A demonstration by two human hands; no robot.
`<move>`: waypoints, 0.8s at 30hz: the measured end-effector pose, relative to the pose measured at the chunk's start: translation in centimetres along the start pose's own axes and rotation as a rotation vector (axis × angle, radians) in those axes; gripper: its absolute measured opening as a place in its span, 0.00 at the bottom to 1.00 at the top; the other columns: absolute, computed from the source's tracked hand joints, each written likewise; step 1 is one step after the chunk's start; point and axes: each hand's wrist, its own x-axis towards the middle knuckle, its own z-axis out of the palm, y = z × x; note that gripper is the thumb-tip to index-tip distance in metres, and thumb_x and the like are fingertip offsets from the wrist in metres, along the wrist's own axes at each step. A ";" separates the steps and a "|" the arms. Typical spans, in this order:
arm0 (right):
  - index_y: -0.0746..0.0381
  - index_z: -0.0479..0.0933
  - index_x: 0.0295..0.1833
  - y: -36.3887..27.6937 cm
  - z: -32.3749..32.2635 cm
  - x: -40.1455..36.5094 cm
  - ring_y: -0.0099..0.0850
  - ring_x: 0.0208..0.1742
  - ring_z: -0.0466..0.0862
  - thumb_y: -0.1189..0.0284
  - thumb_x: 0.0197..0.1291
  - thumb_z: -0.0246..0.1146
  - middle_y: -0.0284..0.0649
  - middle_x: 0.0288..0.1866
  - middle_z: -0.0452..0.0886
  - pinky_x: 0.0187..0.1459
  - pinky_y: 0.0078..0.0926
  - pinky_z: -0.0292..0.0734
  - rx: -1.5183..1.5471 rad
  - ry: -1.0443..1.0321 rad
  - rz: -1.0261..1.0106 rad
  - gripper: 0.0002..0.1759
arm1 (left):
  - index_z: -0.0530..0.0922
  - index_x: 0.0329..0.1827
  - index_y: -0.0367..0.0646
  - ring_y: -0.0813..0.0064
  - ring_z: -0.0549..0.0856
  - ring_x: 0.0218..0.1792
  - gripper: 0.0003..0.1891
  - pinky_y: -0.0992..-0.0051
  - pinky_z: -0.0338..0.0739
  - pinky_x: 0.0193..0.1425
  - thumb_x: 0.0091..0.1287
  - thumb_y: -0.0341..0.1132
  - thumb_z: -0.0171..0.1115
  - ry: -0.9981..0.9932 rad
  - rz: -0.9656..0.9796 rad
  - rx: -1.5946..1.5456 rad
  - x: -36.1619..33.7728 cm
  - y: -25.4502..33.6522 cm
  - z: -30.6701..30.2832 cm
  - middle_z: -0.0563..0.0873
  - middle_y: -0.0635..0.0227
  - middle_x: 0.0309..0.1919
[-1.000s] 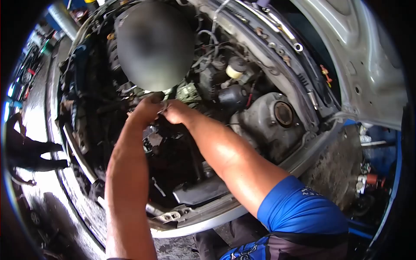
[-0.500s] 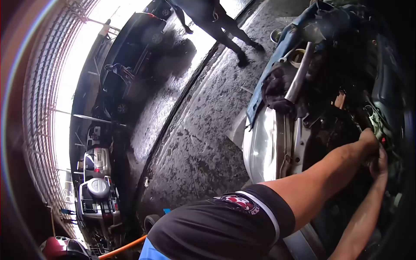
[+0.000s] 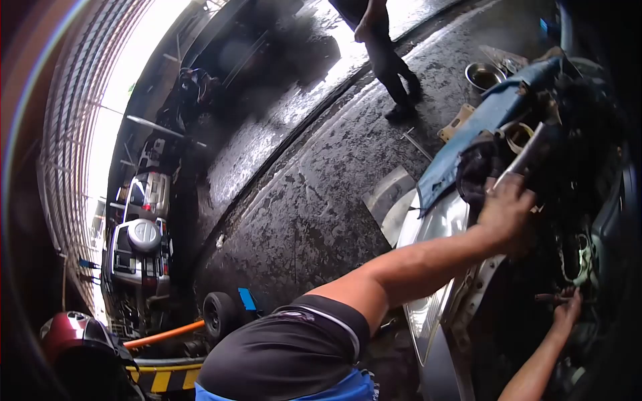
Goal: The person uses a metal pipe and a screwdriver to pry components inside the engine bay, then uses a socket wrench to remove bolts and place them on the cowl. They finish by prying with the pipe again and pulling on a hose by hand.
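Observation:
My left hand (image 3: 508,212) reaches across the front of an opened-up car, fingers apart over the lower end of a shiny metal tube (image 3: 529,152). That tube slants over a bunched dark cloth (image 3: 472,167). Lower down in the dark engine bay, my right hand (image 3: 568,306) has its fingers closed around a slim brownish rod-like piece (image 3: 547,297). Just above that hand is a pale green looped metal part (image 3: 583,260). A headlight (image 3: 431,234) lies beneath my left forearm.
A blue cloth (image 3: 461,137) drapes the car's edge. On the wet floor are a metal bowl (image 3: 483,75), a flat plate (image 3: 389,206) and a wheel (image 3: 219,314). Another person (image 3: 388,60) stands beyond. A red helmet (image 3: 67,332) and an orange bar (image 3: 164,334) are lower left.
My left hand has left the spot beside my right hand and moved up to the metal tube. The view has shifted, and the other person has changed stance.

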 end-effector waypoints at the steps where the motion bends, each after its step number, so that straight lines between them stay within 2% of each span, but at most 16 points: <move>1: 0.52 0.77 0.39 0.9 -2.3 2.4 0.24 0.31 0.77 0.56 0.73 0.61 0.28 0.32 0.79 0.31 0.32 0.71 0.121 -0.054 -0.010 0.13 | 0.69 0.71 0.37 0.39 0.54 0.78 0.42 0.37 0.44 0.80 0.56 0.51 0.72 0.126 -0.115 0.035 0.2 -3.2 1.3 0.62 0.39 0.73; 3: 0.53 0.77 0.39 -0.9 -2.7 1.1 0.25 0.28 0.77 0.57 0.68 0.64 0.30 0.27 0.77 0.33 0.29 0.72 -0.123 -0.260 0.107 0.12 | 0.62 0.77 0.38 0.40 0.47 0.81 0.48 0.37 0.44 0.80 0.57 0.54 0.72 -0.088 -0.305 0.084 -0.2 -6.0 -0.5 0.55 0.41 0.78; 5: 0.54 0.76 0.40 -1.2 -1.3 -1.1 0.25 0.26 0.75 0.57 0.68 0.62 0.29 0.26 0.75 0.29 0.30 0.71 -0.325 0.058 -0.071 0.12 | 0.60 0.77 0.38 0.40 0.44 0.82 0.49 0.37 0.47 0.80 0.58 0.54 0.73 -0.222 -0.369 0.025 -0.3 -7.5 0.3 0.53 0.41 0.80; 7: 0.58 0.77 0.43 -3.0 -2.6 -1.5 0.28 0.32 0.79 0.65 0.63 0.62 0.32 0.30 0.77 0.36 0.32 0.76 -0.622 -0.069 -0.030 0.09 | 0.61 0.77 0.37 0.39 0.42 0.82 0.50 0.36 0.49 0.79 0.57 0.57 0.72 -0.181 -0.350 -0.040 -0.7 -7.6 0.3 0.50 0.39 0.80; 9: 0.64 0.76 0.46 -4.4 -2.4 -2.7 0.31 0.40 0.81 0.76 0.55 0.59 0.37 0.36 0.80 0.47 0.32 0.78 -1.194 -0.250 -0.488 0.12 | 0.60 0.78 0.37 0.39 0.42 0.82 0.50 0.37 0.49 0.79 0.57 0.56 0.72 -0.196 -0.354 -0.065 -0.7 -7.6 0.0 0.50 0.38 0.80; 10: 0.68 0.74 0.47 -4.6 -2.3 -3.3 0.33 0.46 0.80 0.84 0.48 0.54 0.42 0.41 0.81 0.54 0.31 0.75 -1.374 -0.218 -0.579 0.17 | 0.60 0.77 0.38 0.38 0.42 0.82 0.49 0.38 0.49 0.80 0.58 0.54 0.72 -0.197 -0.349 -0.065 -0.8 -7.5 -0.2 0.50 0.38 0.80; 11: 0.68 0.72 0.50 -6.5 0.8 -6.1 0.37 0.46 0.80 0.85 0.48 0.53 0.42 0.40 0.80 0.56 0.31 0.74 -1.623 -0.402 -0.407 0.19 | 0.60 0.76 0.38 0.38 0.42 0.82 0.48 0.38 0.50 0.80 0.58 0.53 0.72 -0.194 -0.342 -0.064 -0.8 -7.4 -0.5 0.50 0.38 0.80; 13: 0.63 0.74 0.49 -6.1 1.3 -6.0 0.35 0.41 0.81 0.83 0.52 0.58 0.39 0.39 0.81 0.51 0.35 0.77 -1.889 -0.326 -0.671 0.17 | 0.60 0.77 0.38 0.38 0.41 0.82 0.47 0.38 0.48 0.80 0.59 0.53 0.71 -0.203 -0.350 -0.093 -0.9 -6.9 -1.5 0.50 0.38 0.80; 15: 0.56 0.76 0.42 -5.4 5.5 -8.8 0.32 0.32 0.79 0.73 0.60 0.66 0.34 0.34 0.79 0.39 0.36 0.78 -1.263 -0.063 -0.018 0.07 | 0.60 0.77 0.38 0.39 0.40 0.82 0.47 0.38 0.45 0.81 0.60 0.54 0.69 -0.233 -0.359 -0.070 -0.7 -6.8 -1.6 0.49 0.38 0.80; 16: 0.51 0.73 0.34 -4.2 4.4 -7.5 0.26 0.24 0.74 0.59 0.64 0.68 0.29 0.27 0.75 0.25 0.28 0.69 -0.814 0.104 0.211 0.13 | 0.62 0.76 0.36 0.38 0.42 0.82 0.48 0.36 0.48 0.79 0.58 0.55 0.70 -0.187 -0.346 -0.068 -0.8 -7.2 -0.7 0.50 0.38 0.79; 17: 0.48 0.71 0.31 -2.2 3.5 -7.5 0.26 0.21 0.70 0.52 0.62 0.69 0.26 0.22 0.69 0.20 0.26 0.62 -0.434 0.042 0.029 0.19 | 0.62 0.76 0.36 0.38 0.42 0.82 0.48 0.36 0.48 0.79 0.58 0.55 0.70 -0.181 -0.345 -0.070 -0.8 -7.2 -0.9 0.50 0.38 0.79; 19: 0.48 0.70 0.28 -0.8 2.2 -4.4 0.24 0.18 0.67 0.55 0.59 0.71 0.25 0.20 0.67 0.19 0.28 0.59 -0.373 0.226 0.111 0.18 | 0.61 0.77 0.36 0.39 0.41 0.82 0.48 0.37 0.47 0.79 0.58 0.55 0.70 -0.215 -0.365 -0.086 -0.6 -7.1 -1.4 0.50 0.38 0.80; 21: 0.55 0.76 0.31 -1.4 1.0 -3.9 0.29 0.19 0.72 0.64 0.58 0.68 0.32 0.23 0.75 0.22 0.32 0.66 -1.042 -0.061 -0.016 0.10 | 0.62 0.76 0.36 0.39 0.41 0.82 0.47 0.37 0.47 0.80 0.58 0.54 0.70 -0.214 -0.357 -0.086 -0.6 -7.2 -1.4 0.51 0.39 0.80; 22: 0.62 0.78 0.39 -2.6 0.9 -3.5 0.34 0.25 0.77 0.73 0.56 0.64 0.38 0.30 0.81 0.27 0.36 0.72 -1.392 -0.229 -0.290 0.07 | 0.62 0.76 0.36 0.39 0.41 0.82 0.47 0.37 0.47 0.79 0.59 0.54 0.70 -0.221 -0.359 -0.088 -0.5 -7.2 -1.6 0.51 0.38 0.80; 23: 0.69 0.81 0.48 -4.0 0.5 -3.3 0.39 0.31 0.83 0.81 0.53 0.59 0.44 0.37 0.86 0.32 0.39 0.77 -1.729 -0.402 -0.579 0.15 | 0.62 0.77 0.36 0.39 0.41 0.82 0.47 0.37 0.47 0.79 0.59 0.54 0.70 -0.232 -0.361 -0.094 -0.6 -7.2 -1.7 0.50 0.38 0.80; 24: 0.69 0.81 0.48 -5.1 0.3 -3.8 0.39 0.32 0.83 0.81 0.53 0.60 0.43 0.36 0.86 0.33 0.39 0.78 -1.930 -0.369 -0.673 0.15 | 0.62 0.77 0.36 0.39 0.41 0.82 0.47 0.37 0.47 0.79 0.59 0.54 0.70 -0.231 -0.359 -0.092 -0.5 -7.2 -1.7 0.50 0.38 0.80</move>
